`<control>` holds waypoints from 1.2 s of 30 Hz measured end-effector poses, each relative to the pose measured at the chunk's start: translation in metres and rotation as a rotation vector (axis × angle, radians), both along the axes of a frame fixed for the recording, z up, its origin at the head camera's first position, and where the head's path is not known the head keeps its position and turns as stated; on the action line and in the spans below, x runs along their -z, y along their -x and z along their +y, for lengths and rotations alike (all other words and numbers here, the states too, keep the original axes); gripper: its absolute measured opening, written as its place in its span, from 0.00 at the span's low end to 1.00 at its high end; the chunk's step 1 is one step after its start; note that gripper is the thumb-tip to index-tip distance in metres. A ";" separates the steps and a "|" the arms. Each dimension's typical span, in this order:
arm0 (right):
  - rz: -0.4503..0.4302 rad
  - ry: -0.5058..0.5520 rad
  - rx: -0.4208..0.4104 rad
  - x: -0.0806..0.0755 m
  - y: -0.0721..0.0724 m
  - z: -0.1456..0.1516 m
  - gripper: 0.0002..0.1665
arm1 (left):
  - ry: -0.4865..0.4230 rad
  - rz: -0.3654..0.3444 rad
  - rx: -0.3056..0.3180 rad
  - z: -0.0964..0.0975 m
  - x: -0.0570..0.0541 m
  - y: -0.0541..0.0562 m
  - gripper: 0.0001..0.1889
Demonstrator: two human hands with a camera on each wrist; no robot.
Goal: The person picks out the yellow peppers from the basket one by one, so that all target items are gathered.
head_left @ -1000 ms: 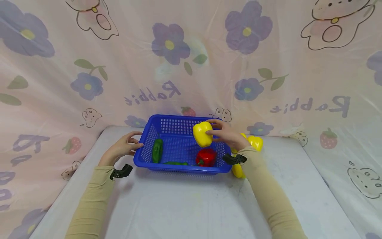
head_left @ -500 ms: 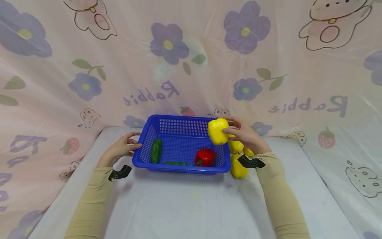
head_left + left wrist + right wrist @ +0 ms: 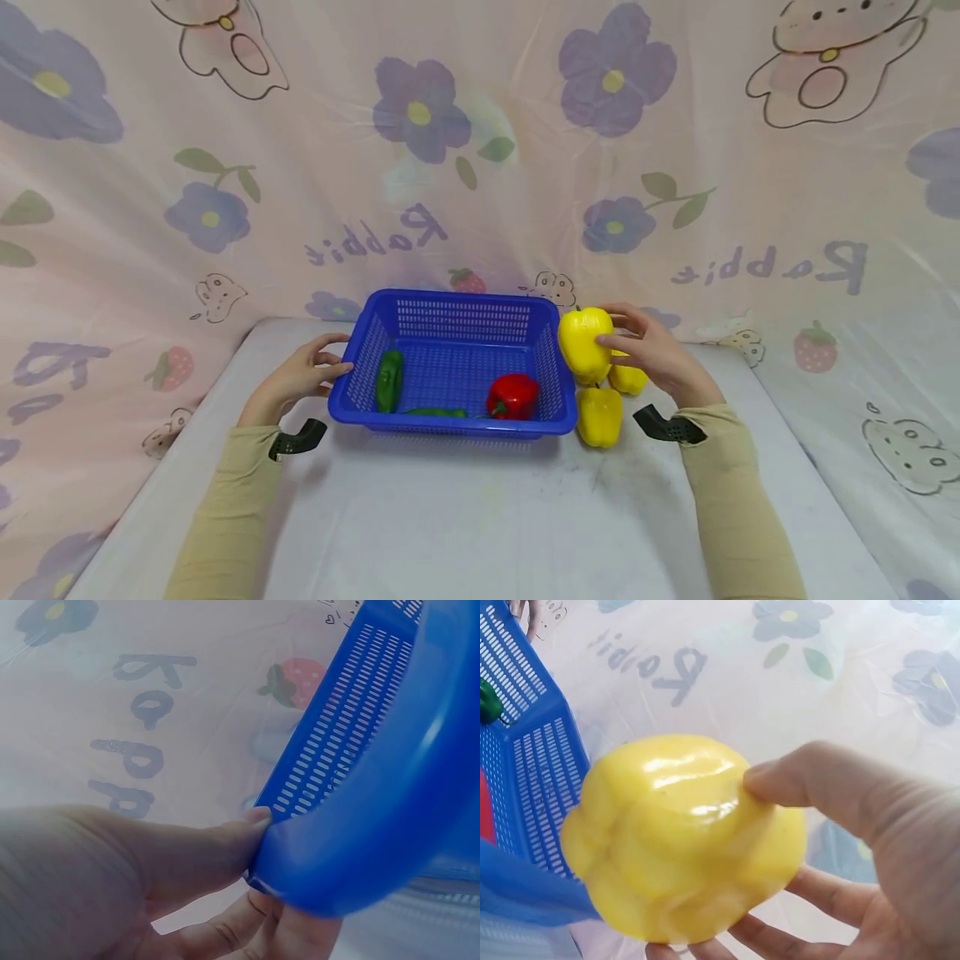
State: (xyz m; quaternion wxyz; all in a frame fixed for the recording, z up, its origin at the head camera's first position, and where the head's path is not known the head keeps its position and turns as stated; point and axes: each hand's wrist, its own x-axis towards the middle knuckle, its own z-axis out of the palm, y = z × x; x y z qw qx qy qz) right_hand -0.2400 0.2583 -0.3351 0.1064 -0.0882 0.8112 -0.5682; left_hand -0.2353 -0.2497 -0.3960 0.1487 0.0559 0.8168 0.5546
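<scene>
My right hand (image 3: 656, 354) holds a yellow bell pepper (image 3: 585, 342) just outside the basket's right wall, thumb on one side and fingers beneath it in the right wrist view. On the left, my other hand (image 3: 296, 375) pinches the rim of the blue plastic basket (image 3: 352, 862) between thumb and fingers. Inside the basket a green pepper (image 3: 389, 381) lies along the left wall, a second green pepper (image 3: 435, 412) is partly hidden by the front rim, and a red bell pepper (image 3: 513, 396) sits at the front right.
More yellow bell peppers stand right of the basket: one in front (image 3: 600, 417), and another yellow pepper (image 3: 628, 379) partly behind the held one. A white table (image 3: 480, 508) carries everything. Behind it hangs a patterned curtain (image 3: 480, 150).
My right hand has carried the yellow bell pepper rightward, from above the basket out past its right wall. The left hand keeps its grip on the rim.
</scene>
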 end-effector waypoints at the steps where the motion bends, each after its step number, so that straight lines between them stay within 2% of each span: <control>1: 0.000 -0.002 0.005 0.000 -0.002 0.003 0.38 | -0.003 -0.002 -0.001 0.000 0.000 0.000 0.34; 13: -0.024 -0.032 0.066 0.013 -0.019 0.032 0.42 | -0.061 0.012 0.002 -0.002 0.008 -0.001 0.34; 25: -0.069 -0.011 0.113 0.031 -0.029 0.052 0.46 | -0.079 0.015 0.010 -0.001 0.008 -0.002 0.33; 36: -0.106 -0.016 0.139 0.049 -0.043 0.076 0.45 | -0.083 0.025 0.016 -0.002 0.009 -0.002 0.33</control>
